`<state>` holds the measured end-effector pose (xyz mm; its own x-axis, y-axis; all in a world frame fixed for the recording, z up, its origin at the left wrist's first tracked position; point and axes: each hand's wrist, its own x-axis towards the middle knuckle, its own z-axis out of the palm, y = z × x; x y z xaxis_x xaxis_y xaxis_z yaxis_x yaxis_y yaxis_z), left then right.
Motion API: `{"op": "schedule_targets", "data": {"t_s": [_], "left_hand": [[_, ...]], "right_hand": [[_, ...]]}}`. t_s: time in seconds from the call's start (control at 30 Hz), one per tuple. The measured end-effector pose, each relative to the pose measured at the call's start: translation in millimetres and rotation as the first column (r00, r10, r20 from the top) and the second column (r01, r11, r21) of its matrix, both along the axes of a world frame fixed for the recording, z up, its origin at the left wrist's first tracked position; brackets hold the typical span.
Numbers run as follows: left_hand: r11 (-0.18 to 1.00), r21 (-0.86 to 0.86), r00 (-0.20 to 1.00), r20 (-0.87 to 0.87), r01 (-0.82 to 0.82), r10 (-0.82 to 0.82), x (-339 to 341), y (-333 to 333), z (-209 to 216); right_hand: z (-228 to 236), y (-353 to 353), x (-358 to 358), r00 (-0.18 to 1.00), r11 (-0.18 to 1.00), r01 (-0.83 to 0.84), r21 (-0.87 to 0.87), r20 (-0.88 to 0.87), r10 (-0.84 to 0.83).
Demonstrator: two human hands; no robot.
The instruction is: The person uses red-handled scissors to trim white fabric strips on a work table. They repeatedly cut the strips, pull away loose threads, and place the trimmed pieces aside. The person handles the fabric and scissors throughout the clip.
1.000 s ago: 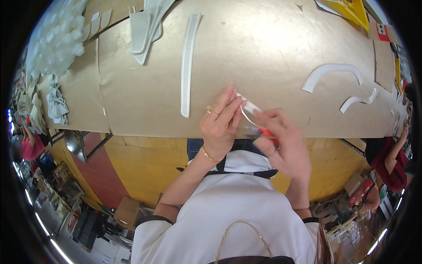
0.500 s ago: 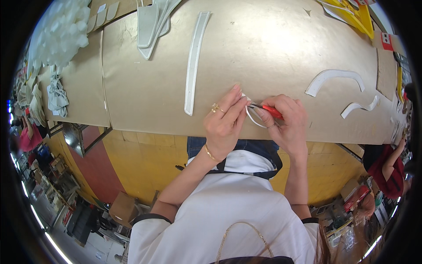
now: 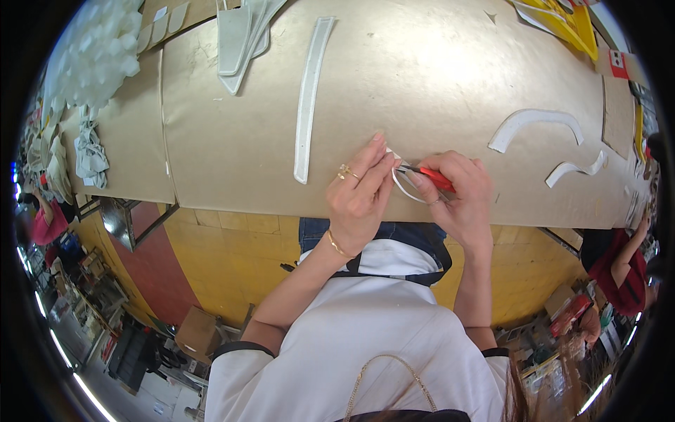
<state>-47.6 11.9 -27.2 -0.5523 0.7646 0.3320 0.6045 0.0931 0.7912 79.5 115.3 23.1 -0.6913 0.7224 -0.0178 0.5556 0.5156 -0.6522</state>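
The left hand (image 3: 360, 193) pinched a thin white curved strip (image 3: 404, 188) at the table's (image 3: 436, 77) near edge, w/ the right hand (image 3: 457, 193) closed on red-handled scissors (image 3: 430, 176), blades at the strip. A long white strip (image 3: 309, 88) lay just left of the hands, two curved white pieces (image 3: 534, 125) well apart to the right; no containers seen.

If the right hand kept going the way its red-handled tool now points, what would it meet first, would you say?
Most likely the left hand's fingers, pinching the thin white strip just ahead of the tool held by the right hand; depth is unclear.
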Motion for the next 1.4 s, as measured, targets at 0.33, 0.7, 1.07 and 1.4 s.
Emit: {"op": "schedule_targets", "data": {"t_s": [0.33, 0.7, 1.07, 1.4], "left_hand": [[1.0, -0.016, 1.0, -0.027, 0.013, -0.014, -1, -1, 0], [0.999, -0.028, 0.999, -0.045, 0.029, -0.031, -1, -1, 0], [1.0, -0.013, 0.998, -0.057, 0.003, -0.004, 1, 0, -1], [0.984, -0.077, 0.986, -0.019, 0.163, -0.165, -11, -10, 9]], "right_hand": [[-2, -3, -3, 0.999, 1.0, -0.003, 0.004, -0.039, 0.003], [-6, -5, -1, 0.999, 1.0, -0.005, 0.026, -0.034, 0.006], [24, -3, 25, 0.981, 0.93, 0.012, -0.368, 0.183, 0.06], [24, -19, 3, 0.982, 0.951, 0.17, -0.257, -0.034, -0.185]]}}
